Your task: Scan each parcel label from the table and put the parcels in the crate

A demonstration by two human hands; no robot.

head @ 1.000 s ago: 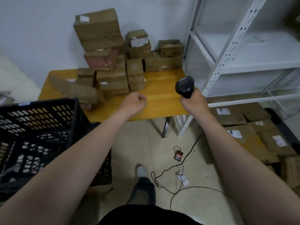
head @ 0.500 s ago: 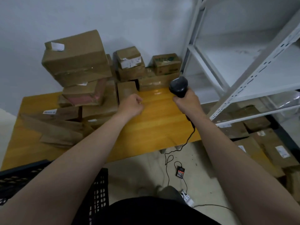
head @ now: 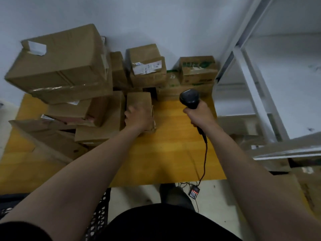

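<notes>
Nearest, the black crate [head: 100,214] sits below the tabletop [head: 165,153] edge. The left hand [head: 138,117] rests on a small cardboard parcel [head: 139,100] at the front of the stack [head: 69,75]; blur hides whether its fingers have closed. The right hand [head: 199,114] grips a corded barcode scanner [head: 189,100]. That parcel looks light and stiff, best taken by its side walls. Beyond, a white label [head: 147,67] and green print [head: 198,64] are unreadable.

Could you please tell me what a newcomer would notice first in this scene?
The untidy pile of cardboard parcels at the back left of the yellow table stands out first. Just before it, the left hand lies on a small parcel, while the right hand grips a black scanner above the tabletop.
</notes>
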